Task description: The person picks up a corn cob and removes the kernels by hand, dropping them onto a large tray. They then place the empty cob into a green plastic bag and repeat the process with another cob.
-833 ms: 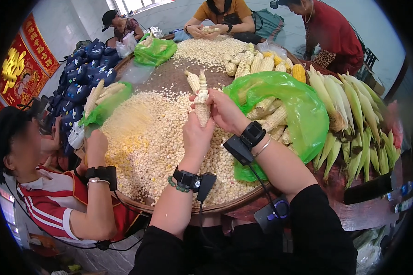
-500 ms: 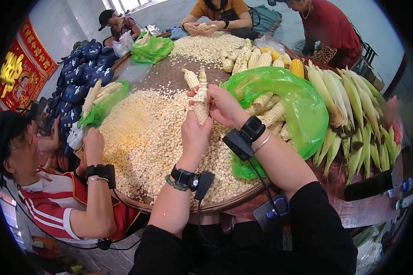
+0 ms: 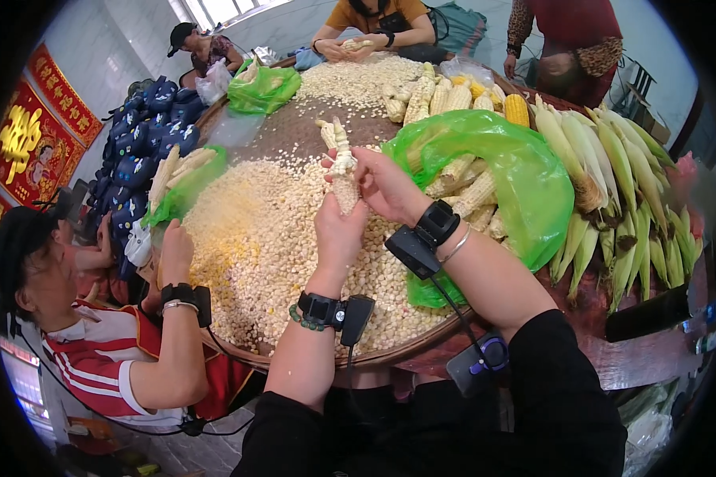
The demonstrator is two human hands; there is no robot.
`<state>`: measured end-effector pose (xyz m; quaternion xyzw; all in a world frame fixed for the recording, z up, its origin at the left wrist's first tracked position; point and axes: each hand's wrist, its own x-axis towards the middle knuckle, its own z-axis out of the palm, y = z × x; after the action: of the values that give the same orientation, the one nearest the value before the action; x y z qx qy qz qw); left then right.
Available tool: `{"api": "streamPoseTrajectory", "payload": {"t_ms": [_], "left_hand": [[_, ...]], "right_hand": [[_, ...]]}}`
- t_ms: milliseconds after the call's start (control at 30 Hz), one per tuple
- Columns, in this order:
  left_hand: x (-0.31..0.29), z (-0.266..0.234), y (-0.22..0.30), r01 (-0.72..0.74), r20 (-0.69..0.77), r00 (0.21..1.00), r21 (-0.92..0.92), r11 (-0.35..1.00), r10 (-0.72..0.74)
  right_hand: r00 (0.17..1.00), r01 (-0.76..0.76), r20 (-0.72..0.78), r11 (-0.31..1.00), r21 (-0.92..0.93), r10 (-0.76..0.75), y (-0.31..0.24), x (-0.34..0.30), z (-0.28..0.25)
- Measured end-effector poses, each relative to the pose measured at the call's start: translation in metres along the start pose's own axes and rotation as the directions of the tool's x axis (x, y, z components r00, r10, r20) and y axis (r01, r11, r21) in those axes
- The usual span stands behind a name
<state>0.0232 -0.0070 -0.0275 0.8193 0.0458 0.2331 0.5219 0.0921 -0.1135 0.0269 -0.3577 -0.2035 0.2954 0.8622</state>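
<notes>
A pale corn cob (image 3: 343, 164) stands nearly upright over the kernel heap, partly stripped, with its lower part bare and some whitish kernels left higher up. Wrapped around its lower end is my left hand (image 3: 340, 238). My right hand (image 3: 387, 184) closes on the cob's right side, thumb and fingers pressed against the kernels. Just behind it the tip of another pale cob (image 3: 325, 132) shows, its lower part hidden by the held one. Loose white and yellowish kernels (image 3: 254, 230) spread beneath both hands.
A green plastic bag (image 3: 533, 191) of cobs lies right of my hands on the round woven tray (image 3: 254, 143). Beyond are bare cobs (image 3: 453, 97) and unhusked corn (image 3: 624, 171). A co-worker (image 3: 127, 342) sits close at left beside another green bag (image 3: 184, 191); others are across the tray.
The held cob has tipped slightly left and my right fingers have shifted on it. The person in red at far right has straightened and moved. The view has shifted a little.
</notes>
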Motion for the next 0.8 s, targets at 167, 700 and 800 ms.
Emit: {"api": "streamPoseTrajectory", "payload": {"t_ms": [167, 700, 800], "left_hand": [[-0.001, -0.002, 0.003, -0.017, -0.047, 0.999, 0.085, 0.996, 0.021], [-0.010, -0.007, 0.030, -0.063, -0.066, 0.992, 0.490, 0.869, 0.109], [-0.010, -0.005, 0.031, -0.076, -0.059, 0.991, 0.466, 0.881, 0.117]], "right_hand": [[0.998, -0.038, -0.048, 0.999, -0.029, 0.037, -0.005, -0.003, 0.009], [0.995, 0.013, -0.095, 0.996, -0.087, -0.022, 0.010, 0.002, 0.001], [0.995, -0.004, -0.100, 0.998, -0.056, -0.002, 0.009, 0.002, -0.001]]}}
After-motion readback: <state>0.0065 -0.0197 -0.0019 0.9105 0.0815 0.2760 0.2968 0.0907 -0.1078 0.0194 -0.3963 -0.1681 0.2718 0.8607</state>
